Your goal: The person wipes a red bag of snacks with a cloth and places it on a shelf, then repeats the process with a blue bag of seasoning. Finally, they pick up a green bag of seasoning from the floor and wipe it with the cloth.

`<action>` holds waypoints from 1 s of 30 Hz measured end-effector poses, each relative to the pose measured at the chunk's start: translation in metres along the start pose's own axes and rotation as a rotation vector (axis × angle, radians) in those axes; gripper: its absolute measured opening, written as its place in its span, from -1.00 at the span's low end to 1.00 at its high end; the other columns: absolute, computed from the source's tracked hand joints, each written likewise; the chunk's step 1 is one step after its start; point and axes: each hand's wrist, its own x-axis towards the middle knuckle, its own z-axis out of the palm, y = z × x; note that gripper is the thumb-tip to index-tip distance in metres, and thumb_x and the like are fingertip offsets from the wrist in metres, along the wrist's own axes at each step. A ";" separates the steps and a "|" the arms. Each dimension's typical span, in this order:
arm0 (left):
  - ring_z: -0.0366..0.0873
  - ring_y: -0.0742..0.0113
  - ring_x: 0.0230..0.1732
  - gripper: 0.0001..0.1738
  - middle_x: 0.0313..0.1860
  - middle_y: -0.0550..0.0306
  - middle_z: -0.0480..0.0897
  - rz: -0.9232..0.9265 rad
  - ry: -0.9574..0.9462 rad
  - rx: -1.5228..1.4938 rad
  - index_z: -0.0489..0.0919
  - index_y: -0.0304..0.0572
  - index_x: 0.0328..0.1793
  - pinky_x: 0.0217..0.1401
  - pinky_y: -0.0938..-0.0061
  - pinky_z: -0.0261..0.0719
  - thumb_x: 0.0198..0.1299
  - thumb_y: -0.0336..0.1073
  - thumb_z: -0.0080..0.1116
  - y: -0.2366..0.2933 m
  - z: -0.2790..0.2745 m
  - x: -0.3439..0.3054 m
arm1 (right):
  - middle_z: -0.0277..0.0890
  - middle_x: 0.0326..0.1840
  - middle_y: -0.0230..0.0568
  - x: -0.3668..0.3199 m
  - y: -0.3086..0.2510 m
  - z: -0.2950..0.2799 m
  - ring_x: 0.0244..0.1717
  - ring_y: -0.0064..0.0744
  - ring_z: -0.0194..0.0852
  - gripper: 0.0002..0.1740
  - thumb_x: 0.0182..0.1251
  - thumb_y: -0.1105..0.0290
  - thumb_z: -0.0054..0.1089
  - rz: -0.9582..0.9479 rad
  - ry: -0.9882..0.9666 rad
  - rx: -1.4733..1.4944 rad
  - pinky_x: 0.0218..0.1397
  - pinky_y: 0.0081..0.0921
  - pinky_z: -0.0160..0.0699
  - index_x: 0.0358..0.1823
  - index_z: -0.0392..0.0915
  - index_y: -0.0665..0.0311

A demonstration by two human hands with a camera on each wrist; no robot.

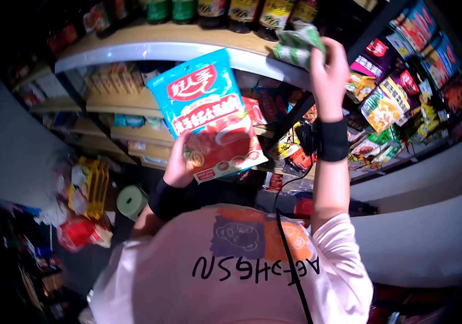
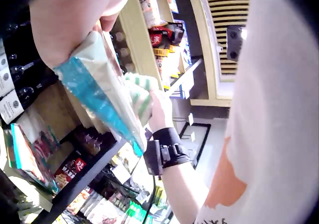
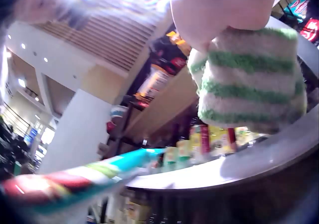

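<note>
My left hand (image 1: pixel 177 166) grips a blue and red seasoning packet (image 1: pixel 209 116) by its lower side, with the printed front turned up. The left wrist view shows the packet edge-on, its blue side (image 2: pixel 97 97) sloping away from the fingers. In my right hand (image 1: pixel 332 81) a green-and-white striped cloth (image 1: pixel 296 46) is pinched, raised at the edge of the upper shelf. In the right wrist view the cloth (image 3: pixel 249 84) hangs folded from the fingers, close to the shelf's pale front edge (image 3: pixel 239 164).
Sauce bottles (image 1: pixel 242 15) line the upper shelf (image 1: pixel 134 36). Hanging packets (image 1: pixel 385 105) fill the rack on the right. Lower shelves hold boxes (image 1: pixel 113 78). On the floor at left stand a yellow crate (image 1: pixel 96 186) and a pale green stool (image 1: pixel 131 202).
</note>
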 end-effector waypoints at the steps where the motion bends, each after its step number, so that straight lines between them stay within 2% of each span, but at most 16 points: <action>1: 0.47 0.23 0.20 -0.59 0.09 0.02 0.51 0.035 0.044 0.006 0.34 -0.27 0.26 0.25 0.31 0.46 0.32 -0.32 -0.01 -0.009 -0.001 -0.002 | 0.52 -0.31 -0.12 -0.011 -0.021 -0.007 -0.34 -0.33 0.48 -0.85 0.21 0.56 0.07 -0.082 0.042 -0.040 -0.24 -0.49 0.45 -0.18 0.48 0.40; 2: 0.51 0.27 0.13 -0.63 0.03 0.05 0.53 -0.166 0.157 -0.282 0.37 -0.27 0.22 0.19 0.37 0.49 0.32 -0.31 -0.01 -0.003 0.015 0.008 | 0.52 -0.27 -0.10 -0.028 -0.042 -0.010 -0.32 -0.33 0.47 -0.84 0.20 0.56 0.08 -0.055 0.034 0.021 -0.24 -0.50 0.44 -0.19 0.48 0.39; 3: 0.52 0.29 0.08 -0.66 0.00 0.06 0.53 -0.232 0.154 -0.298 0.39 -0.28 0.17 0.15 0.40 0.49 0.33 -0.31 -0.03 0.001 0.029 0.013 | 0.50 -0.26 -0.08 -0.046 -0.049 -0.008 -0.30 -0.23 0.48 -0.83 0.17 0.56 0.09 -0.082 -0.033 0.077 -0.19 -0.40 0.45 -0.19 0.49 0.38; 4: 0.54 0.31 0.02 -0.69 -0.03 0.08 0.54 -0.297 0.149 -0.310 0.41 -0.28 0.13 0.11 0.43 0.49 0.33 -0.31 -0.05 0.002 0.037 0.016 | 0.47 -0.19 -0.20 -0.064 -0.059 -0.009 -0.20 -0.35 0.45 -0.80 0.19 0.61 0.08 -0.148 -0.233 0.005 -0.06 -0.46 0.43 -0.13 0.46 0.36; 5: 0.54 0.32 -0.02 -0.71 -0.05 0.09 0.55 -0.156 0.022 0.060 0.43 -0.28 0.10 0.08 0.45 0.48 0.35 -0.28 -0.07 -0.010 0.033 0.020 | 0.45 -0.18 -0.18 -0.072 -0.073 -0.006 -0.09 -0.15 0.42 -0.71 0.08 0.61 0.14 -0.300 -0.407 -0.061 0.08 -0.30 0.38 -0.11 0.46 0.33; 7: 0.52 0.33 -0.06 -0.71 -0.09 0.11 0.54 -0.041 -0.023 0.151 0.46 -0.27 0.06 0.07 0.47 0.43 0.37 -0.26 -0.13 -0.035 0.037 0.022 | 0.32 0.15 -0.06 -0.098 -0.079 0.007 0.24 0.04 0.20 -0.56 0.00 0.56 0.20 -0.285 -0.634 -0.102 0.33 -0.03 0.15 0.01 0.46 0.22; 9: 0.51 0.34 -0.02 -0.73 -0.07 0.12 0.54 -0.125 0.203 -0.121 0.44 -0.28 0.09 0.09 0.45 0.43 0.33 -0.33 -0.08 -0.028 0.069 0.024 | 0.07 0.42 -0.04 -0.118 -0.076 0.012 0.44 0.08 -0.02 -0.44 0.03 0.54 0.19 -0.181 -0.641 -0.194 0.44 0.13 -0.06 0.15 0.43 0.09; 10: 0.50 0.34 0.00 -0.73 -0.05 0.11 0.54 -0.141 0.228 -0.186 0.43 -0.27 0.10 0.10 0.45 0.43 0.33 -0.35 -0.07 -0.025 0.075 0.027 | 0.08 0.43 -0.05 -0.120 -0.073 0.010 0.43 0.12 -0.02 -0.40 0.04 0.53 0.18 -0.153 -0.623 -0.216 0.44 0.12 -0.05 0.20 0.42 0.05; 12: 0.53 0.31 0.01 -0.73 -0.03 0.10 0.55 0.087 0.132 0.333 0.42 -0.24 0.13 0.06 0.44 0.49 0.39 -0.30 -0.10 -0.028 0.059 0.022 | 0.07 0.44 -0.05 -0.125 -0.069 0.003 0.44 0.16 -0.04 -0.43 0.04 0.53 0.18 -0.136 -0.656 -0.199 0.44 0.13 -0.05 0.18 0.47 0.06; 15: 0.59 0.28 -0.08 -0.67 -0.04 0.07 0.58 -0.006 0.124 -0.194 0.41 -0.26 0.16 0.01 0.42 0.56 0.44 -0.21 -0.16 -0.010 0.049 0.021 | 0.09 0.44 -0.09 -0.150 -0.067 0.002 0.42 0.15 0.00 -0.45 0.04 0.45 0.20 -0.187 -0.781 -0.205 0.42 0.18 -0.03 0.16 0.49 0.00; 18: 0.56 0.27 0.04 -0.56 0.07 -0.01 0.55 0.199 0.285 0.083 0.35 -0.35 0.23 0.09 0.39 0.54 0.46 -0.12 -0.21 0.020 0.054 0.029 | 0.05 0.46 -0.07 -0.167 -0.061 0.008 0.42 0.13 0.04 -0.32 -0.04 0.40 0.28 -0.227 -0.783 -0.110 0.41 0.22 -0.01 0.25 0.41 0.00; 21: 0.56 0.25 0.07 -0.55 0.12 -0.04 0.53 0.173 0.262 -0.036 0.32 -0.37 0.25 0.10 0.39 0.54 0.46 -0.12 -0.22 0.029 0.046 0.023 | -0.07 0.46 0.19 -0.183 -0.044 0.021 0.46 0.23 -0.07 -0.01 -0.15 0.48 0.35 -0.105 -0.542 0.008 0.40 0.17 0.04 0.42 0.09 0.20; 24: 0.54 0.38 0.01 -0.62 0.05 0.05 0.57 0.093 0.192 0.046 0.40 -0.32 0.19 0.07 0.46 0.52 0.41 -0.18 -0.05 0.021 0.030 0.015 | 0.08 0.39 0.18 -0.190 -0.027 0.033 0.43 0.03 0.07 -0.18 0.20 0.30 0.16 0.331 -0.477 0.338 0.40 -0.24 0.16 0.42 -0.02 0.40; 25: 0.54 0.41 -0.01 -0.62 0.04 0.07 0.58 0.093 0.174 0.180 0.41 -0.32 0.18 0.06 0.47 0.52 0.40 -0.19 -0.03 0.018 0.027 0.011 | 0.31 0.25 0.04 -0.193 -0.033 0.033 0.27 -0.18 0.29 -0.40 0.41 0.20 -0.06 0.649 -0.531 0.614 0.31 -0.38 0.25 0.37 0.12 0.39; 27: 0.53 0.46 -0.03 -0.64 0.01 0.12 0.59 0.098 0.119 0.459 0.44 -0.30 0.15 0.04 0.50 0.52 0.38 -0.20 0.02 0.022 0.027 0.008 | 0.46 0.11 -0.14 -0.198 -0.022 0.029 0.11 -0.32 0.41 -0.54 0.51 0.18 -0.20 0.597 -0.653 0.695 0.23 -0.41 0.31 0.21 0.33 0.41; 30: 0.52 0.50 -0.04 -0.63 -0.01 0.15 0.60 -0.095 0.194 0.351 0.44 -0.30 0.15 0.02 0.53 0.52 0.38 -0.18 0.01 0.028 0.029 0.015 | 0.47 0.11 -0.15 -0.203 -0.014 0.020 0.09 -0.36 0.43 -0.52 0.53 0.16 -0.26 0.609 -0.700 0.664 0.21 -0.44 0.33 0.20 0.34 0.43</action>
